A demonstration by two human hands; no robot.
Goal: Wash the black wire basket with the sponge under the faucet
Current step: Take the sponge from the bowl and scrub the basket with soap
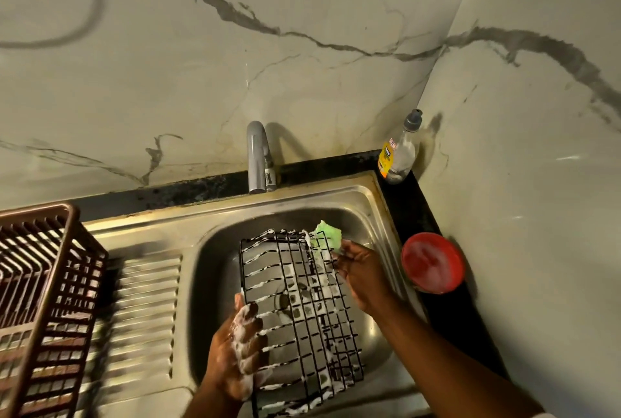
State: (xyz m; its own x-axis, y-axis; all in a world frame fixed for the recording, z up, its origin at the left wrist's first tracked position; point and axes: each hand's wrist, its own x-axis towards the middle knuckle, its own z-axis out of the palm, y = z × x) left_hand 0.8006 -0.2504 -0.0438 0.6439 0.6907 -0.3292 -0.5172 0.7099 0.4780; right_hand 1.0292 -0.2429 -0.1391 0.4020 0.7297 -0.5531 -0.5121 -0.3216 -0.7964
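The black wire basket, streaked with white foam, lies tilted over the steel sink basin. My left hand, covered in suds, grips its near left edge. My right hand pinches the green sponge against the basket's far right corner. The chrome faucet stands behind the basin; no water stream is visible from its spout.
A brown plastic dish rack sits on the ribbed drainboard at the left. A dish soap bottle stands in the back right corner. A red tub of soap sits on the dark counter right of the sink. Marble walls close in behind and right.
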